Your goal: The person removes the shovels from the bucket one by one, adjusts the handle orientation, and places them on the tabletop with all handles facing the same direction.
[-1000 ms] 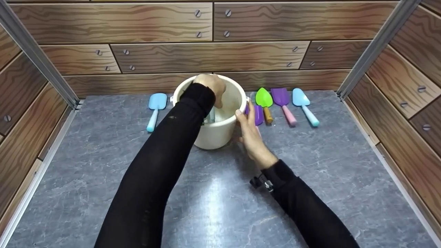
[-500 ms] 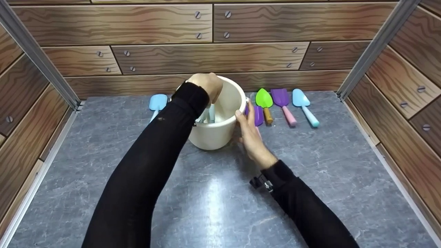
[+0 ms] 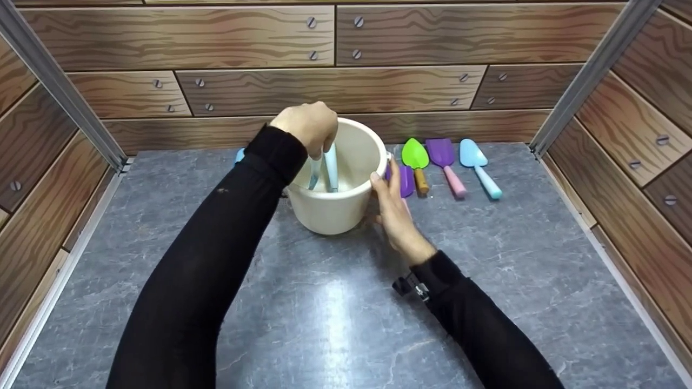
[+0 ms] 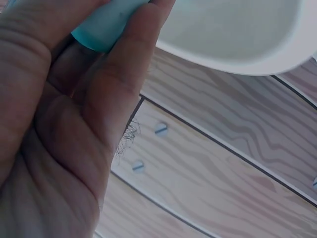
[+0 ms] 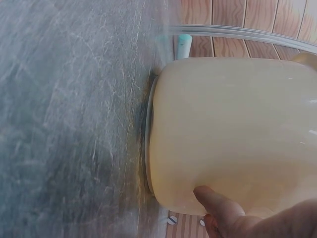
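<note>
A cream-white bucket (image 3: 330, 213) stands upright near the back wall. My left hand (image 3: 309, 128), knuckles up, is over its left rim and holds a light-blue shovel (image 3: 315, 173) by its handle. In the left wrist view the rounded teal end of the shovel's handle (image 4: 101, 27) shows between thumb and fingers. A second light-blue piece (image 3: 331, 170) stands beside it inside the bucket; its lower end is hidden. My right hand (image 3: 396, 216) rests against the bucket's right side, thumb near the rim. In the right wrist view a fingertip (image 5: 203, 192) touches the bucket's wall.
Right of the bucket lie a purple shovel (image 3: 403, 181), partly covered by my right hand, a green trowel (image 3: 415, 154), another purple shovel (image 3: 440, 153) and a light-blue one (image 3: 473, 154). At left, a blue shovel (image 3: 239, 156) is mostly behind my sleeve. Wood-patterned walls (image 3: 330, 89) surround the grey floor.
My left hand has risen and moved left from inside the bucket, bringing the light-blue shovel up with it. The left sleeve now covers most of the blue shovel at left. My right hand stays put.
</note>
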`<control>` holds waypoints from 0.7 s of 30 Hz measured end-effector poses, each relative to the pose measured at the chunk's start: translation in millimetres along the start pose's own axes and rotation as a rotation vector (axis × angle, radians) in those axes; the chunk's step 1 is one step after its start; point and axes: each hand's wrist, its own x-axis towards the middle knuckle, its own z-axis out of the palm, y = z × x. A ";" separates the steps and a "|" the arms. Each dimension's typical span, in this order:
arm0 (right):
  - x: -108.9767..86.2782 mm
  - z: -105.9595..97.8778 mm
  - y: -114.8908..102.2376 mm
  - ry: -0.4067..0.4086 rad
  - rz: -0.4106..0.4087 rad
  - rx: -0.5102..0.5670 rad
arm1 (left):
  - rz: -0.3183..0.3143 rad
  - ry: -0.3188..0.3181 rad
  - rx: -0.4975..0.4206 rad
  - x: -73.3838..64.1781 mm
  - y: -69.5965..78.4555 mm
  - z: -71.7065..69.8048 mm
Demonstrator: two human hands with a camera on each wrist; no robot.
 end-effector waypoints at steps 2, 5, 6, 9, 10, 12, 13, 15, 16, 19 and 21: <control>-0.3 0.0 -0.2 -0.002 -0.002 0.000 | 0.002 0.002 -0.015 -3.3 -3.0 -1.4; -0.7 -0.1 -0.3 -0.003 0.002 0.000 | -0.002 0.022 -0.032 -8.3 -7.9 -2.8; -0.8 -0.1 -0.2 -0.003 0.003 0.001 | -0.001 0.028 -0.035 -10.0 -9.4 -3.4; -0.6 -0.3 0.4 -0.001 0.007 -0.004 | 0.004 0.045 -0.041 -15.2 -13.8 -5.4; -0.3 -0.3 0.6 0.000 0.007 -0.005 | 0.006 0.048 -0.040 -17.0 -15.0 -6.0; 0.2 -0.2 1.0 0.002 0.007 -0.001 | 0.010 0.054 -0.041 -20.6 -17.1 -7.1; 0.3 -0.1 1.1 0.003 0.007 0.002 | 0.011 0.058 -0.043 -22.3 -18.2 -7.6; 0.7 0.2 1.2 0.006 0.005 0.006 | 0.008 0.068 -0.047 -25.7 -20.3 -8.5; 0.7 0.4 1.1 0.007 0.004 0.008 | 0.008 0.073 -0.050 -27.2 -21.4 -8.9; 0.3 0.7 0.3 0.010 0.003 0.002 | 0.011 0.097 -0.063 -32.6 -24.3 -10.2; 0.1 0.1 -0.5 0.011 0.000 -0.004 | 0.018 0.126 -0.074 -36.3 -25.8 -10.5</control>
